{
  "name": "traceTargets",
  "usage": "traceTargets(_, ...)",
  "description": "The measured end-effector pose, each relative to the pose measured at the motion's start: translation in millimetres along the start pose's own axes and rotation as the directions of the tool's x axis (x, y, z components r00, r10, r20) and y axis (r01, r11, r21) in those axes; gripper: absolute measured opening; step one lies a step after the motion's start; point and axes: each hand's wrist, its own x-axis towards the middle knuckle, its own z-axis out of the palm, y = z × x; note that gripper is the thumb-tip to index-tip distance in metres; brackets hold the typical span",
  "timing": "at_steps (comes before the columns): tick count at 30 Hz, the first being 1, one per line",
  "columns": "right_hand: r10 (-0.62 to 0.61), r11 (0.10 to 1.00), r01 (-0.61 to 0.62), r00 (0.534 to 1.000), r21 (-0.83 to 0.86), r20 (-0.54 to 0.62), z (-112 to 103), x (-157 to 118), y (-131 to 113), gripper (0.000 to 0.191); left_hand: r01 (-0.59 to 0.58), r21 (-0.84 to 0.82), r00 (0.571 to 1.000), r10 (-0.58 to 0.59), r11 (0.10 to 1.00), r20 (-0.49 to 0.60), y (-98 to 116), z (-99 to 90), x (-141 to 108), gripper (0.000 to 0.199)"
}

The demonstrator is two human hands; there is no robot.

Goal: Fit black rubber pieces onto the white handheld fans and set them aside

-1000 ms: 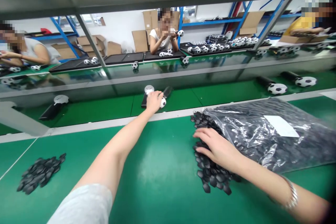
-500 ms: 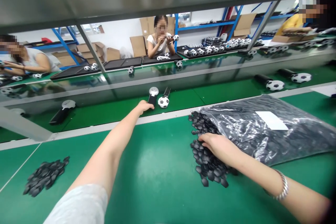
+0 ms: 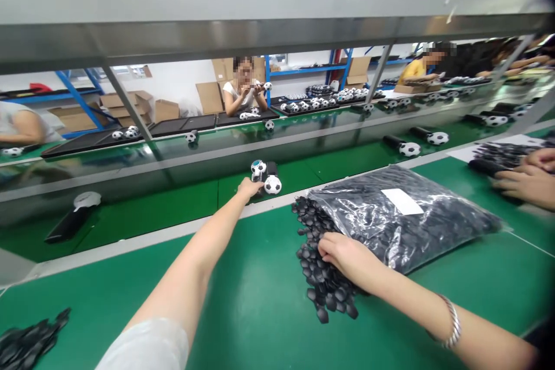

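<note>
My left hand reaches over the near edge of the green belt, its fingers closed on the handle of a soccer-ball device. Right beside that, a second soccer-ball device lies with its black handle pointing away. My right hand rests at a heap of small black pieces, its fingers curled together; whether a piece is between them is hidden. The heap spills from the open end of a clear plastic bag bearing a white label.
More soccer-ball devices lie on the belt, one at left, several at right. A smaller black pile sits at lower left. A co-worker's hands are at the right edge. Metal posts and an overhead shelf frame the belt.
The view has turned to the right and up. The device at my left hand now shows its patterned ball face instead of the plain white one. My right hand stays at the heap.
</note>
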Motion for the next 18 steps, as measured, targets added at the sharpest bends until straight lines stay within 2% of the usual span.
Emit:
traceTargets(3, -0.056, 0.997, 0.052, 0.996, -0.055, -0.068, 0, -2, 1, 0.014, -0.002, 0.058, 0.996, -0.003, 0.998, 0.085, 11, 8.4, 4, 0.025)
traceTargets(5, -0.058, 0.998, 0.057, 0.994, -0.020, -0.095, 0, -1, 1, 0.015, -0.015, 0.083, 0.992, 0.005, 0.996, 0.126, 14, 0.5, 1, 0.023)
traceTargets(7, -0.044, 0.997, 0.051, 0.992, 0.060, -0.114, 0, 0, 1, 0.015, -0.050, 0.104, 0.986, 0.032, 0.993, 0.161, 12, -16.8, -12, 0.020)
traceTargets(9, -0.038, 0.986, 0.057, 0.992, 0.154, -0.123, 1, 2, 1, 0.018, -0.107, 0.133, 0.979, 0.081, 0.985, 0.189, 4, -39.1, -36, 0.019)
traceTargets(13, -0.059, 0.946, 0.093, 0.992, 0.311, -0.116, 2, 8, -1, 0.019, -0.239, 0.265, 0.969, 0.213, 0.934, 0.125, -26, -74.5, -114, 0.047)
traceTargets(14, -0.063, 0.936, 0.097, 0.992, 0.338, -0.110, 2, 11, -3, 0.018, -0.290, 0.336, 0.957, 0.275, 0.896, 0.092, -35, -78.2, -135, 0.047)
traceTargets(15, -0.067, 0.928, 0.101, 0.992, 0.358, -0.108, 3, 13, -5, 0.017, -0.397, 0.510, 0.907, 0.412, 0.763, 0.090, -44, -79.7, -156, 0.044)
traceTargets(16, -0.071, 0.922, 0.106, 0.992, 0.372, -0.106, 5, 16, -8, 0.017, -0.441, 0.646, 0.860, 0.499, 0.623, 0.107, -54, -79.2, -176, 0.040)
traceTargets(18, -0.094, 0.917, 0.125, 0.991, 0.380, -0.098, 8, 22, -15, 0.021, -0.467, 0.800, 0.782, 0.598, 0.376, 0.175, -72, -74.7, -209, 0.036)
